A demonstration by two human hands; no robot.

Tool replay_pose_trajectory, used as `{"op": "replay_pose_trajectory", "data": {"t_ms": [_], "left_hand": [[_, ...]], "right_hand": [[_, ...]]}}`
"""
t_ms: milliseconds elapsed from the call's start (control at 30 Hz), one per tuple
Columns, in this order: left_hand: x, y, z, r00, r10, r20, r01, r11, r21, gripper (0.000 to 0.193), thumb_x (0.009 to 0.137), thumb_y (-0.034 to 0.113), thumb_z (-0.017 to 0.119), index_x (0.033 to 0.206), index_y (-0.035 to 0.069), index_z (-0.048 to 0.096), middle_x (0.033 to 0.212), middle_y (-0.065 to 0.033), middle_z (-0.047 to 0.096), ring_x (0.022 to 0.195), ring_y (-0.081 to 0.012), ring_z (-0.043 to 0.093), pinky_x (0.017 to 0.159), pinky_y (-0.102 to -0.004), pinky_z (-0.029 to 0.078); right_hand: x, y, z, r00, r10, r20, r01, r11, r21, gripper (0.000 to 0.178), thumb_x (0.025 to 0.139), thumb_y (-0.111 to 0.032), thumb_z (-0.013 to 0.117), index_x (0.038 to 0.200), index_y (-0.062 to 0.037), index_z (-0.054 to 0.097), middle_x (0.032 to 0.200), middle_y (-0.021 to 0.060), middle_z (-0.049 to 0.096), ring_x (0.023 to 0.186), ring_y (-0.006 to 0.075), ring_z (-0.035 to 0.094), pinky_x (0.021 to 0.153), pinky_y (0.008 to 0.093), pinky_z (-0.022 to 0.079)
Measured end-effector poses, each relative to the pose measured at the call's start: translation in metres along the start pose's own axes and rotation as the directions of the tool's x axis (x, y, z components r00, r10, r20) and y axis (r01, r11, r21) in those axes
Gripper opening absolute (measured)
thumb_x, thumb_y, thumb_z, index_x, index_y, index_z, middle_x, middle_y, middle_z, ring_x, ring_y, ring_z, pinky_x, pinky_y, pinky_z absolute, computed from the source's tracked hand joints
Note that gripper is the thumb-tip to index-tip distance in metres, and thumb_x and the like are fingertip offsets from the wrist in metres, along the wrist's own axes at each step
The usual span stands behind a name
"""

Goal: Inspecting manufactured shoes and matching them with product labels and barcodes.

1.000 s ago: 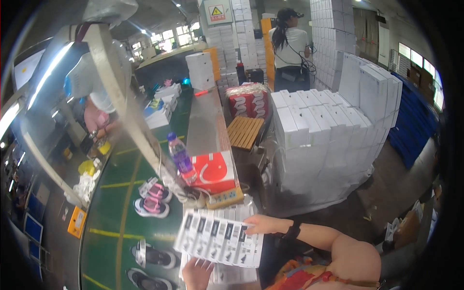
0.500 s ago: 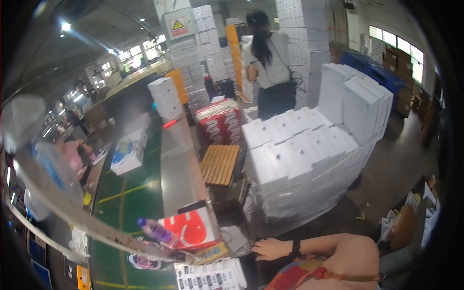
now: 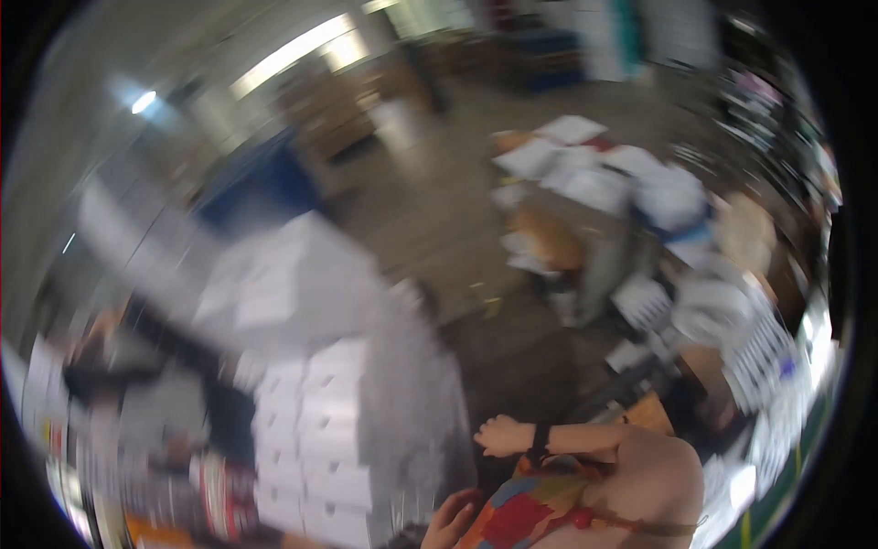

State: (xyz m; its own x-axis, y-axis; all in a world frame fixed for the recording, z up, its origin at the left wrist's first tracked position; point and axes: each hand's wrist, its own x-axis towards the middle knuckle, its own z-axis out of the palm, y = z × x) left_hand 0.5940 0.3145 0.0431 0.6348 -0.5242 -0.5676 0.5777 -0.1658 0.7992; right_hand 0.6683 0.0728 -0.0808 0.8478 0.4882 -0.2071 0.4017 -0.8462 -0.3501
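My right hand [image 3: 505, 436], with a black band [image 3: 540, 439] at its wrist, hangs in front of my body with its fingers loosely curled. Nothing shows in it. Below it and to the left, close to my red and orange patterned clothing [image 3: 517, 505], is my left hand [image 3: 453, 518]. Only part of it shows, and blur hides what its fingers do. The stack of white boxes [image 3: 334, 416], partly wrapped in clear film, stands to the left of both hands. Neither hand touches it.
A large blue bin [image 3: 261, 183] stands behind the stack, with brown cartons [image 3: 325, 105] beyond. On the right lies a heap of white and brown packaging [image 3: 585, 183]. Bare dark floor [image 3: 430, 201] runs between. Much of the left side is smeared.
My view has swung to the right, so the green conveyor has left the front left and the box stack now sits left. My right hand's flat fingers have curled; my left hand has come into view.
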Motion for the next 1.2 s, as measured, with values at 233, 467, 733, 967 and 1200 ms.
{"op": "replay_pose_trajectory", "data": {"t_ms": [233,467,733,967,1200], "left_hand": [[0.064,0.090,0.035,0.923,0.005,0.384,-0.376,0.222,0.900,0.030,0.095,0.020,0.060,0.119,0.002,0.061,0.117,-0.0143,0.064,0.109,-0.0286,0.062,0.092,-0.0347,0.050],[0.043,0.283,0.155,-0.305,0.350,0.886,-0.870,0.276,-0.409,0.018,0.090,0.006,0.058,0.106,0.001,0.063,0.110,-0.0164,0.069,0.099,-0.0301,0.068,0.085,-0.0436,0.053],[0.119,0.359,0.253,-0.556,0.231,0.799,-0.794,0.137,-0.592,0.018,0.082,-0.003,0.057,0.098,0.003,0.059,0.095,-0.0225,0.070,0.081,-0.0295,0.070,0.066,-0.0364,0.056],[0.279,0.285,0.335,-0.444,0.202,0.873,-0.739,0.467,-0.485,0.025,0.078,-0.001,0.063,0.103,0.005,0.065,0.090,-0.0121,0.066,0.080,-0.0304,0.064,0.071,-0.0365,0.051],[0.441,0.274,0.315,-0.015,-0.294,0.956,-0.867,0.479,0.134,0.017,0.089,0.010,0.059,0.101,0.000,0.064,0.093,-0.0177,0.069,0.086,-0.0302,0.068,0.076,-0.0359,0.053]], "right_hand": [[-0.154,-0.001,0.031,0.701,0.713,-0.018,-0.676,0.673,0.301,0.034,0.082,-0.037,0.065,0.095,-0.0052,0.067,0.094,0.0180,0.068,0.094,0.0379,0.065,0.077,0.0476,0.053],[-0.171,-0.006,0.040,0.689,0.717,-0.107,-0.486,0.566,0.666,0.036,0.086,-0.035,0.062,0.105,-0.0041,0.064,0.093,0.0189,0.067,0.086,0.0370,0.065,0.074,0.0449,0.051],[-0.185,0.062,-0.049,0.065,0.869,-0.490,-0.710,0.385,0.590,0.032,0.087,-0.028,0.065,0.109,-0.0050,0.063,0.093,0.0120,0.065,0.092,0.0316,0.063,0.079,0.0411,0.051],[-0.211,0.092,-0.059,-0.096,0.828,-0.552,-0.529,0.428,0.733,0.020,0.080,-0.015,0.068,0.095,-0.0029,0.063,0.087,0.0157,0.066,0.084,0.0362,0.063,0.074,0.0423,0.051],[-0.150,0.178,-0.083,-0.126,0.947,-0.295,-0.516,0.191,0.835,0.023,0.088,-0.024,0.065,0.097,-0.0028,0.063,0.087,0.0155,0.067,0.084,0.0363,0.064,0.071,0.0428,0.051]]}}
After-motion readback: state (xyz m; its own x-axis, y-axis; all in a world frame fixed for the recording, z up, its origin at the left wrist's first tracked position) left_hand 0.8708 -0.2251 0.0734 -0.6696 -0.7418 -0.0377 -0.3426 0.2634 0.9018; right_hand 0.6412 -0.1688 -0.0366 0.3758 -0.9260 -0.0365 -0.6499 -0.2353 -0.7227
